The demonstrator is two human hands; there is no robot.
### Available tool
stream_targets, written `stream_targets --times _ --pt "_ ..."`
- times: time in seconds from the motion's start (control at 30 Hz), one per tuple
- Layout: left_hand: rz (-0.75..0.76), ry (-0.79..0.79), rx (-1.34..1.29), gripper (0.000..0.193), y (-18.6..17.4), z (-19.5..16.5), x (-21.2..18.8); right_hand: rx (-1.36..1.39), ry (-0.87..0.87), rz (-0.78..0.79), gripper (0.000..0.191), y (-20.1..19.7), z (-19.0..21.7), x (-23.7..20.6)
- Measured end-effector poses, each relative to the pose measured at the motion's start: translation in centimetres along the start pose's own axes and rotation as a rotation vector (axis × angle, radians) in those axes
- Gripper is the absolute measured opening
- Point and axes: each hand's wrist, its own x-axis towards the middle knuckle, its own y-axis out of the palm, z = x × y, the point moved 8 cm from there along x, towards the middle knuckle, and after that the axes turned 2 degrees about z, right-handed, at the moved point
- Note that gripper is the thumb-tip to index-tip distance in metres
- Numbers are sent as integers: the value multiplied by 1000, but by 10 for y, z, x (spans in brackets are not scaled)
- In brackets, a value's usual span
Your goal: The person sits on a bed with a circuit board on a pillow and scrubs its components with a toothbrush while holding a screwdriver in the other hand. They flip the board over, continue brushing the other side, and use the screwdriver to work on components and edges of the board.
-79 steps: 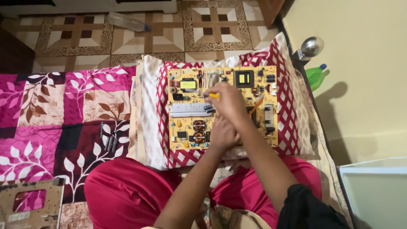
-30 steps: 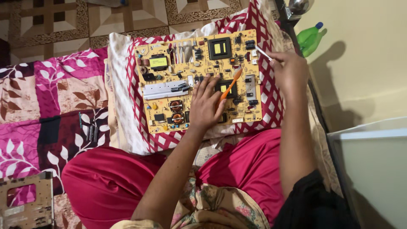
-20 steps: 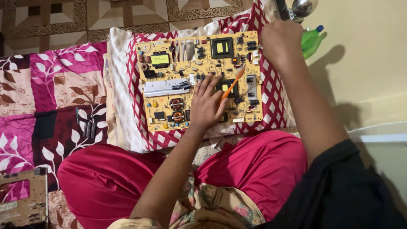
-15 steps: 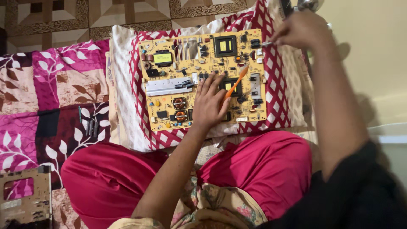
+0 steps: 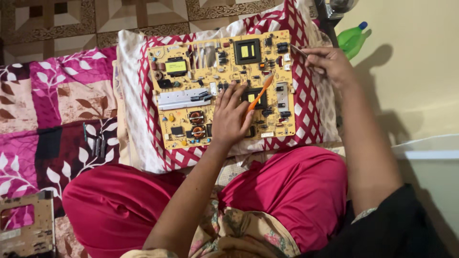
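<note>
Head view: a yellow circuit board (image 5: 222, 88) lies flat on a red-and-white checked cloth (image 5: 311, 114), just beyond the seated person's knees.

Head view detail: the left hand (image 5: 229, 117) rests on the board with fingers spread, thumb and forefinger clamped on an orange tool (image 5: 258, 95), likely steadying the board. The right hand (image 5: 330, 64), off the board's right edge, pinches a thin metal tool (image 5: 299, 50) aimed at that edge. A green bottle (image 5: 353, 38) stands by the wall.
</note>
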Motion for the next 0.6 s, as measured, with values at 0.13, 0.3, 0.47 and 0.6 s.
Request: stream_targets --times 0.13,0.3,0.47,0.6 --pt "22 -17 25 29 3 3 -2 -185 -106 -133 29 4 17 -15" --pt "-5 3 20 30 6 4 -3 -487 -318 -558 28 37 50 -45" --pt "14 -2 43 30 7 3 -1 -669 -120 -870 43 86 49 -47" --pt "23 -8 43 29 6 3 -2 -759 -260 -934 41 106 54 -51"
